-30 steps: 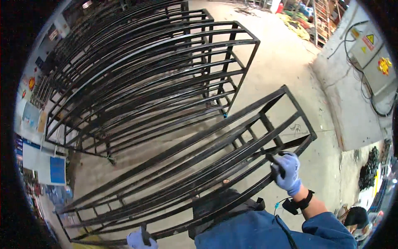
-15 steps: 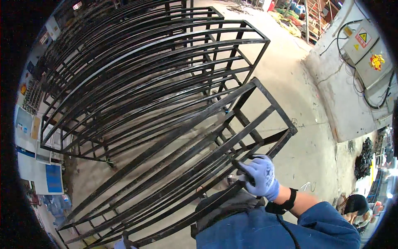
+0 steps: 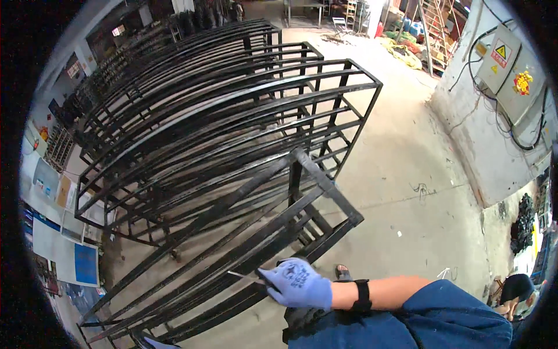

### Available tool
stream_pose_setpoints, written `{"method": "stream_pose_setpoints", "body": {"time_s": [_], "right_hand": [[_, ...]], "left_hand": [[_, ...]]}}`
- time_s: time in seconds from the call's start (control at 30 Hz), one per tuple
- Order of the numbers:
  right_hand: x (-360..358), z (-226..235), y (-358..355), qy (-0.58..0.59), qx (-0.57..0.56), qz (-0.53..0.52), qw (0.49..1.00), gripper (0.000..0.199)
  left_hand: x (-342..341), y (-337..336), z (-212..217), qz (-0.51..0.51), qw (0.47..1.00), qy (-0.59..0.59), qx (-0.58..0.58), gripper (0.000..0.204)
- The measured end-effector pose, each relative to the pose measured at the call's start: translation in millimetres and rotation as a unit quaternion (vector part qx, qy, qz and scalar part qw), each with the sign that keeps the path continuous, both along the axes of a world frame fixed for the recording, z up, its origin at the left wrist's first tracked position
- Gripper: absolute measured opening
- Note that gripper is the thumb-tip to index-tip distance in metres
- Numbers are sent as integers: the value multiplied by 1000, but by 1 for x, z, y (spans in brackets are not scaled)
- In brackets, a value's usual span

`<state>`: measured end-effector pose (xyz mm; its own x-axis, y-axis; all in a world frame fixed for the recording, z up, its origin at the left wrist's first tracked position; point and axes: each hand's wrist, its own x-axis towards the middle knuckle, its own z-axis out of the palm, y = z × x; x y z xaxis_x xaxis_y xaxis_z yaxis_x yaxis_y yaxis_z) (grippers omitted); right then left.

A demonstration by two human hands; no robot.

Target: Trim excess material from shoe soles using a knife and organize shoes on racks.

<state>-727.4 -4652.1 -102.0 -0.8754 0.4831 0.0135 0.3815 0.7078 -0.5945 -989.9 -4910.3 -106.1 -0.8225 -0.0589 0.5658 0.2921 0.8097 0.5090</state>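
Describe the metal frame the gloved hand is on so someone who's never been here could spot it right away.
On the concrete floor of the workshop stands a row of tall black metal racks. In front of it is a lower black steel frame, nearest the camera, where the right hand in a pale blue glove rests. Unlike its upright neighbours, it sits tilted, apart from the row.

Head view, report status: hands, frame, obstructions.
Right hand gloved, gripping a thin rod against the near black metal frame. Left hand barely in view at bottom edge, state unclear. Stacked racks stand close behind the frame.
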Motion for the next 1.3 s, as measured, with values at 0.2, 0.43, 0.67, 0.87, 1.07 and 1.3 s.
{"method": "stream_pose_setpoints", "body": {"time_s": [0.2,0.43,0.67,0.87,1.07,1.3], "right_hand": [[-54,9,-25,-6,-58,53,997,36],[-73,19,-24,39,-152,100,983,42],[-40,5,80,74,-175,-47,981,18],[9,-28,380,271,185,-116,938,30],[28,-58,572,20,132,-161,978,33],[1,-34,540,-3,252,-121,960,28]], "left_hand": [[-106,-88,-57,3,997,29,78,43],[-44,-27,-62,-61,997,31,-19,30],[48,53,-31,-152,979,-20,-135,13],[138,142,5,-56,990,-98,-83,81],[143,173,-51,38,976,-75,202,106],[142,144,-54,-1,904,-175,389,98]]}}
